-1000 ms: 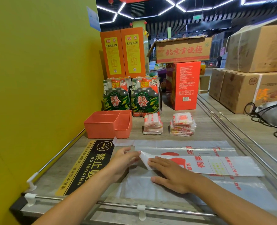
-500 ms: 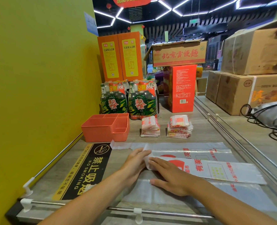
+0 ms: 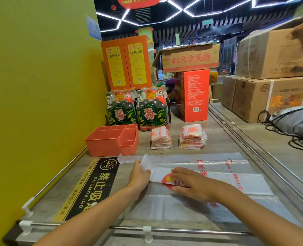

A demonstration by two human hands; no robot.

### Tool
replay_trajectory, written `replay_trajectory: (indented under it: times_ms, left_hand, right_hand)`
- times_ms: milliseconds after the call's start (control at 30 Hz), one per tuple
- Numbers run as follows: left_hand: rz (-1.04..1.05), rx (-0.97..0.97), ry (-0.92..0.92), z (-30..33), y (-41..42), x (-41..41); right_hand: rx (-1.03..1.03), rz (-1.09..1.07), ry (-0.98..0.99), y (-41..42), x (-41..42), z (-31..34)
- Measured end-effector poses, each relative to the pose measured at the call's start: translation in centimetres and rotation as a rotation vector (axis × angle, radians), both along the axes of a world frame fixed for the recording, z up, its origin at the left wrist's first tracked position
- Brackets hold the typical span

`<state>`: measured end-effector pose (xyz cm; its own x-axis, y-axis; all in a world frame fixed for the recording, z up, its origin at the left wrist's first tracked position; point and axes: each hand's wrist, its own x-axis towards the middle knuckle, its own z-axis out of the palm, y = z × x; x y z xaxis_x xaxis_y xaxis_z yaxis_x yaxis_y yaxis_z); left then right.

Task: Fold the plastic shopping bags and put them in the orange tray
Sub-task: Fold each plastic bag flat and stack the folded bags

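A clear plastic shopping bag [image 3: 209, 167] with red print lies flat across the wooden shelf in front of me. My left hand [image 3: 140, 174] pinches its left handle end and lifts that flap up off the shelf. My right hand [image 3: 191, 185] lies flat with straight fingers on the folded strip, over the red logo. The orange tray [image 3: 110, 141], with several compartments, stands behind to the left by the yellow wall. Two stacks of folded bags [image 3: 160, 139] [image 3: 192, 137] sit to the tray's right.
Bottle packs [image 3: 136, 110] and a red carton [image 3: 194, 96] stand behind the tray and stacks. Metal rails run along the shelf's front [image 3: 147, 229] and right side. A no-smoking sign [image 3: 90, 185] lies at left. Cardboard boxes [image 3: 264, 96] and cables sit at right.
My left hand took hold of the bag's left end and lifted it upward and away from me. My right hand slid slightly right along the folded strip.
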<state>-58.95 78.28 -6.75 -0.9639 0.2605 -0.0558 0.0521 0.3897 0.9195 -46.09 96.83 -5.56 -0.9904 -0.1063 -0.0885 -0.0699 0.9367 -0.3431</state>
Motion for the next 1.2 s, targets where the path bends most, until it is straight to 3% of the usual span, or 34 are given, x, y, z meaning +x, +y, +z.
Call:
replay_trajectory:
  times_ms: [133, 433, 533, 667, 900, 1100, 1200]
  left_hand:
    - [-0.072, -0.178, 0.126, 0.2, -1.1, -0.8]
    - [-0.462, -0.459, 0.784, -0.8, -0.7, -0.5]
    - [-0.547, -0.557, 0.886, -1.3, -0.6, -0.7]
    - [-0.623, -0.581, 0.879, -1.8, -1.0, -0.5]
    - [-0.884, -0.731, 0.659, -2.0, -1.9, 0.3]
    - [-0.918, -0.728, 0.626, -2.0, -2.1, 0.1]
    - [-0.756, -0.701, 0.559, -2.4, -2.2, -0.2]
  right_hand:
    - [0.077, -0.013, -0.032, 2.0, 1.2, -0.4]
    - [0.015, -0.069, -0.086, 1.9, 2.0, -1.6]
    - [0.014, -0.066, -0.089, 1.9, 2.1, -1.7]
    - [0.028, -0.061, -0.088, 1.8, 2.3, -1.5]
    - [0.058, -0.048, -0.068, 1.5, 2.2, -1.6]
    - [0.049, 0.070, 0.025, 0.3, 0.7, -1.7]
    - [0.063, 0.087, -0.023, 0.2, 0.3, -2.7]
